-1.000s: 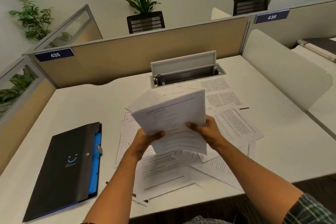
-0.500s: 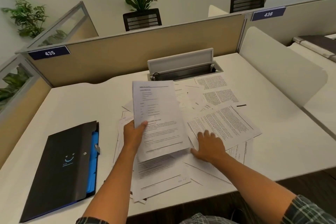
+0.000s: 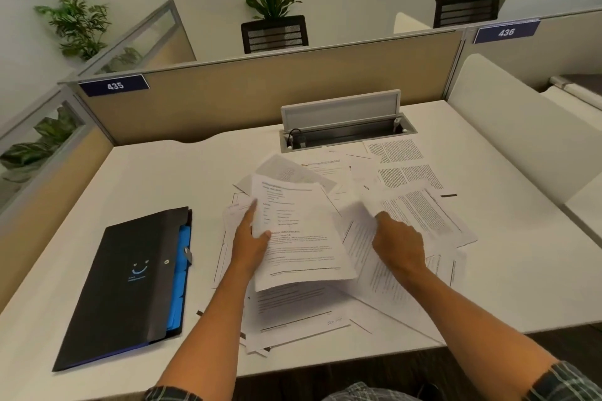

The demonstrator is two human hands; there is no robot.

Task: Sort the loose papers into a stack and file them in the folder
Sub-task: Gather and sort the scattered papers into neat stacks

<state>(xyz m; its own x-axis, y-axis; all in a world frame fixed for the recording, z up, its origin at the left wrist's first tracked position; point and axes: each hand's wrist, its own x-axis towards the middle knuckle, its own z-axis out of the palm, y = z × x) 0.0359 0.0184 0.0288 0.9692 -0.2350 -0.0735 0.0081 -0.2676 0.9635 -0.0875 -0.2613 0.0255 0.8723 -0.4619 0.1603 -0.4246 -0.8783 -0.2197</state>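
1. Now the left hand (image 3: pixel 250 246) alone carries the gathered sheets (image 3: pixel 299 231): thumb on the printed face, index finger stretched up along the left edge, the other fingers hidden behind the paper. A second ago both hands held this bundle upright in the air; it has since tipped back and come down low over the pile.

2. Just right of that grip, the right hand (image 3: pixel 399 242) has let go of the bundle and dropped onto the loose papers (image 3: pixel 420 215). Half a second ago it lay flat there; now its fingers are curled at the edge of a sheet (image 3: pixel 366 225), which blurs and lifts, so it seems to be pinching that sheet up.

3. For the task, this reads as one more page about to join the stack, with many still to go: papers lie spread below, beyond and to the right of both hands.

4. Well left of the left hand's grip, the folder (image 3: pixel 130 273) lies on the desk (image 3: pixel 156 179), flap closed, with blue dividers showing along its right edge. Filing has not begun.
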